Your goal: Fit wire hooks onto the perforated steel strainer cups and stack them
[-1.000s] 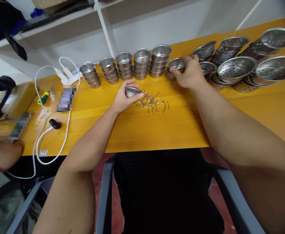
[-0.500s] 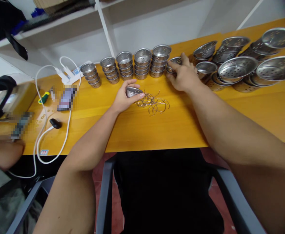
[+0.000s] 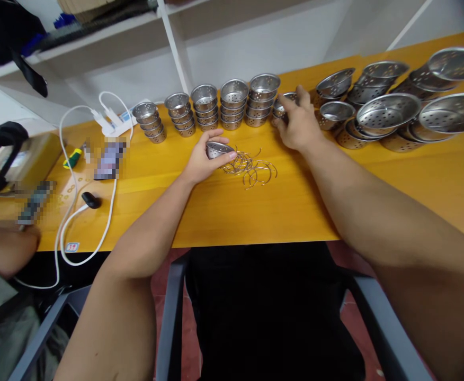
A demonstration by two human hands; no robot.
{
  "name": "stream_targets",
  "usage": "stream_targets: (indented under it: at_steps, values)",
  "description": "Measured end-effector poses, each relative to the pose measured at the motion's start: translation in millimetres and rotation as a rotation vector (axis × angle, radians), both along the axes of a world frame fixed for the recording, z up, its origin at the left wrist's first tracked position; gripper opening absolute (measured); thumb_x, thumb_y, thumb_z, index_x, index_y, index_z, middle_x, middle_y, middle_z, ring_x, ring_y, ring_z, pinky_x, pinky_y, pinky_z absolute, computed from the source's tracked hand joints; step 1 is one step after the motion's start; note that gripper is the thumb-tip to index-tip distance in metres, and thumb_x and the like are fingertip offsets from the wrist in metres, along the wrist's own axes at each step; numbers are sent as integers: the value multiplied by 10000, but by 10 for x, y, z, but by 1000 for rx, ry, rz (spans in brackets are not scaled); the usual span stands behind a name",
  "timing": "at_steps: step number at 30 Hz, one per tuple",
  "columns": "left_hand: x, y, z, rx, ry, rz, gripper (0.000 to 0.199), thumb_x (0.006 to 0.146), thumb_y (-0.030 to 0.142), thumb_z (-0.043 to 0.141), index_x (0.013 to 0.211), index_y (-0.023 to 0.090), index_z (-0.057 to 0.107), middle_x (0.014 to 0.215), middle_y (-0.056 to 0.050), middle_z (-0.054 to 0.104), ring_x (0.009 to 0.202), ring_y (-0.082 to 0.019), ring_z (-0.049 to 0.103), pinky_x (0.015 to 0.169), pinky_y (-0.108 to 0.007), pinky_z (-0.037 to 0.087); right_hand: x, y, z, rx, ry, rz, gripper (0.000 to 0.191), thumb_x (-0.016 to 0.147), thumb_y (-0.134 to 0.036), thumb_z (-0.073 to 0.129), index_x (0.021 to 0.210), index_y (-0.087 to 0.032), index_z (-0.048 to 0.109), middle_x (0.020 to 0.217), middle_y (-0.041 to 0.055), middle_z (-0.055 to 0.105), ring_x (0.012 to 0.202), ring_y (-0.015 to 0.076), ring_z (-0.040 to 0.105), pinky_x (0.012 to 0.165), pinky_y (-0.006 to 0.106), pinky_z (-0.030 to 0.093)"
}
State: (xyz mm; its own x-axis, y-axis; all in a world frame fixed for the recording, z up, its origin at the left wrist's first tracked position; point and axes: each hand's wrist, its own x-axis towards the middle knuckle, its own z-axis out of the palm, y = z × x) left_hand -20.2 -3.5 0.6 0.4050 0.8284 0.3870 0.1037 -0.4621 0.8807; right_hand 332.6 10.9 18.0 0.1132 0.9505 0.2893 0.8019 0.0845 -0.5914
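Observation:
In my left hand [image 3: 202, 161] is a small perforated metal cup [image 3: 217, 150], tilted, with fingers and thumb wrapped round it. Just right of it, a loose pile of thin curved metal wires [image 3: 251, 168] lies on the table. My right hand [image 3: 299, 124] reaches to a short stack of perforated metal cups [image 3: 280, 110], which it partly hides. Its fingers are spread beside that stack; whether they touch it I cannot tell. To the left stands a taller stack of the same cups [image 3: 262, 94].
More cup stacks [image 3: 203, 103] line the back of the yellow table [image 3: 256, 219]. Larger perforated metal containers [image 3: 389, 114] stand at the right. At left are a power strip [image 3: 116, 124], white cables, a phone [image 3: 110, 160] and a black mouse-like object [image 3: 91, 200]. Another person's arm [image 3: 7, 248] rests at far left.
My right index finger has shifted slightly away from the short stack's front. My left hand still holds the cup in the same place.

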Motion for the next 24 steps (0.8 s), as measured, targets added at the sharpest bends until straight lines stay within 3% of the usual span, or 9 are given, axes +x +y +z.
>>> stream_targets:
  at_steps: [2, 6, 8, 11, 16, 21, 22, 24]
  values:
    - [-4, 20, -24, -9, 0, 8, 1107, 768, 889, 1163, 1561, 286, 682, 1487, -145, 881, 1225, -300, 915, 1133, -491, 777, 32, 43, -35, 0, -1, -19, 903, 1140, -545, 883, 1958, -462, 511, 2151, 31, 290, 2021, 410, 277, 1668, 750, 257]
    - [-25, 93, -94, 33, 11, 33, 1190, 734, 852, 1210, 1636, 309, 654, 1604, -157, 819, 1360, -337, 887, 1216, -522, 757, 70, 104, -57, -14, -21, -68, 1162, 1067, -408, 960, 2022, -179, 340, 2134, 262, 193, 2028, 406, 263, 1681, 627, 233]
    - [-40, 136, -139, 75, 11, 38, 1245, 720, 866, 1213, 1679, 331, 625, 1622, -153, 794, 1427, -355, 869, 1252, -533, 738, 83, 111, -56, -7, -16, -95, 1130, 1056, -354, 960, 1997, -188, 358, 2099, 276, 258, 2003, 388, 321, 1672, 585, 257]
    - [-53, 176, -187, 117, -4, 50, 1258, 713, 947, 1173, 1655, 327, 615, 1547, -134, 810, 1402, -356, 879, 1251, -549, 733, 93, 102, -73, 5, 10, -136, 1042, 1031, -311, 948, 1931, -219, 430, 2011, 267, 381, 1925, 402, 434, 1658, 623, 279]
    - [-48, 163, -173, 120, 17, 82, 1184, 714, 1045, 1104, 1511, 290, 659, 1428, -112, 855, 1239, -314, 910, 1166, -504, 754, 15, 61, -82, 59, 103, -140, 912, 1086, -462, 927, 1859, -261, 485, 1971, 274, 389, 1820, 439, 507, 1591, 720, 341]
    - [-66, 178, -207, 169, 47, 42, 1121, 835, 1014, 1061, 1601, 327, 616, 1399, -101, 842, 1296, -342, 893, 1212, -550, 742, -8, -77, 166, 89, 15, -197, 953, 976, -126, 901, 1842, -74, 506, 1935, 363, 397, 1846, 442, 481, 1591, 628, 333]
    - [-67, 184, -223, 189, 53, 47, 1115, 861, 992, 1060, 1640, 341, 599, 1394, -98, 833, 1323, -353, 885, 1231, -566, 735, -3, -120, 233, 154, 13, -167, 898, 996, -121, 864, 1827, -73, 525, 1920, 361, 414, 1852, 444, 464, 1593, 642, 328]
    - [-62, 193, -248, 226, 62, 75, 1120, 883, 940, 1083, 1696, 364, 570, 1405, -93, 811, 1353, -362, 873, 1253, -583, 726, -37, -224, 342, 281, 52, 47, 749, 1128, -222, 763, 1838, -150, 536, 1910, 329, 431, 1866, 455, 394, 1588, 726, 322]
